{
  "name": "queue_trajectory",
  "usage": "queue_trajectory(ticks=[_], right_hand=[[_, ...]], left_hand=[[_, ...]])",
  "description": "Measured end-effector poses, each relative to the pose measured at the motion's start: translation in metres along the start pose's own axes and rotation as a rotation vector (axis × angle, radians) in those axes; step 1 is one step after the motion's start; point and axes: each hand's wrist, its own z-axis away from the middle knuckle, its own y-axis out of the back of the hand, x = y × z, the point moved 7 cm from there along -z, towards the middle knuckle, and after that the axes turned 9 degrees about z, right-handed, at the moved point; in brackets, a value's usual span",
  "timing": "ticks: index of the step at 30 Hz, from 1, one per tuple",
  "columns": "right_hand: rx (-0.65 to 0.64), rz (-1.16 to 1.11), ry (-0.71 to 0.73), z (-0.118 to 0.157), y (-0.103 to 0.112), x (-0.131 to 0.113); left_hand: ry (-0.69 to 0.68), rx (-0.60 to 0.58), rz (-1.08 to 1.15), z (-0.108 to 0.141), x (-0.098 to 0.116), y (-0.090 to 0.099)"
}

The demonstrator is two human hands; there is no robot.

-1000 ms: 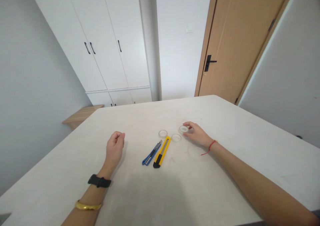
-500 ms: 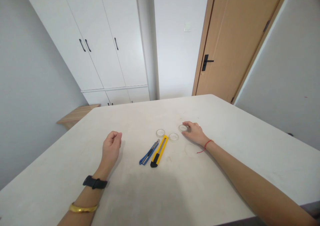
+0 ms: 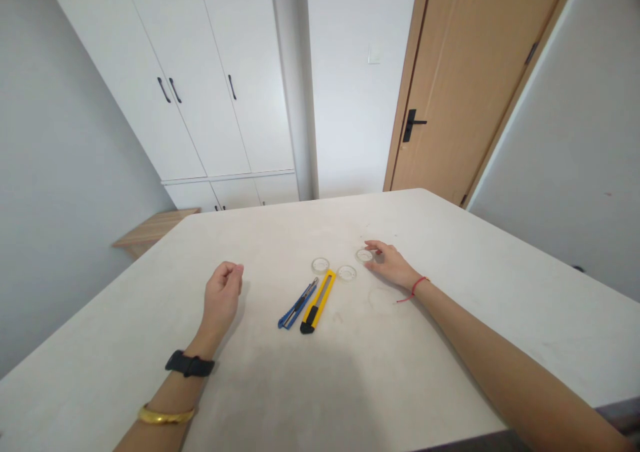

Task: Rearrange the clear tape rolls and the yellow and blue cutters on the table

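Observation:
My left hand rests on the left side of the table in a loose fist, with nothing showing in it. My right hand has its thumb and fingers apart beside a clear ring like a roll of tape, which lies flat on the table. Two similar clear rings lie to its left: a nearer ring and a farther ring. Between my hands, a blue utility knife and a yellow utility knife lie side by side at a slant, the yellow one on the right.
The pale tabletop spreads under both arms. Beyond it stand a white wardrobe and a wooden door with a black handle. A wooden ledge sits past the table's left far corner.
My right thumb and fingers have spread slightly and come away from the clear ring, which stays in place. My left hand and the knives have not moved.

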Motion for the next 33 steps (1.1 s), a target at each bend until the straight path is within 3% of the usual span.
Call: queue_trajectory(ticks=[5,8,14,25,33], right_hand=[[0.056,-0.094,-0.024,0.004,0.014,-0.009],[0.080,-0.214,0.062,0.008,0.019,-0.029],[-0.059,-0.214,0.186,0.022,-0.001,-0.066],[-0.179,0.057,0.126,0.017,-0.022,-0.069],[-0.102,-0.128,0.180,0.009,-0.009,-0.070]], left_hand=[[-0.003,0.004,-0.015,0.000,0.001,0.000],[-0.001,0.002,-0.013,0.000,0.001,0.000],[0.006,0.001,-0.003,0.000,0.000,0.001],[-0.002,0.014,-0.038,0.002,0.006,0.000],[-0.009,0.017,-0.034,-0.001,0.004,0.001]])
